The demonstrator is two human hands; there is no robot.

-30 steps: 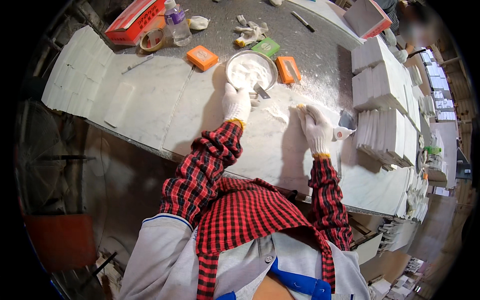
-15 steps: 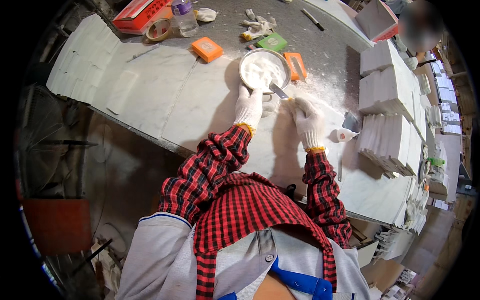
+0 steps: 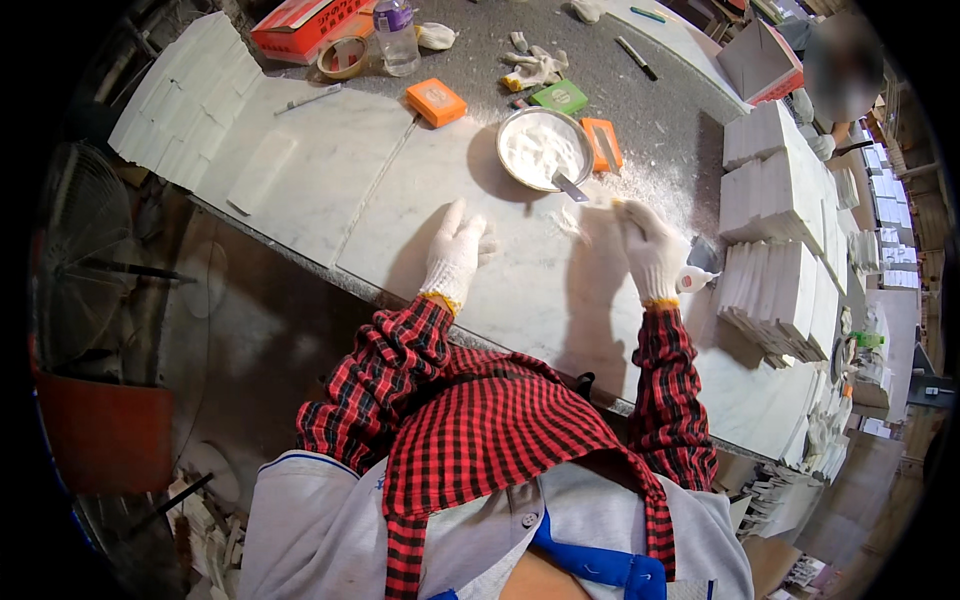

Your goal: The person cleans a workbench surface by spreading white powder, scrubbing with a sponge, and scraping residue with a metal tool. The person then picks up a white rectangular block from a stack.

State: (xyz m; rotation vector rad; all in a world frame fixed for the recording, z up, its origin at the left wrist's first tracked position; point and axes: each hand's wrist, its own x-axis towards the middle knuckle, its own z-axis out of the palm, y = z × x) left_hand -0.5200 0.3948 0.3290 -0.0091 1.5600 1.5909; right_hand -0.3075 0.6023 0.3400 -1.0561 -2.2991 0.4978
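A round metal bowl of white powder or paste stands on the marble slab. A flat metal scraper blade leans over its near rim. My left hand, in a white knit glove, is off the bowl, nearer to me and to its left. Its fingers are loosely extended and it holds nothing. My right hand, also gloved, is to the right of the blade and apart from it. Its fingers are drawn together, with a small yellow spot at their tips; what they hold, if anything, is not clear.
Orange boxes and a green box surround the bowl. Behind stand a bottle, tape roll and spare glove. White slabs are stacked at right, beside a small squeeze bottle. Another person is far right.
My left hand has let go of the bowl and drawn back left toward me. My right hand has moved right, away from the scraper blade, which remains in the bowl.
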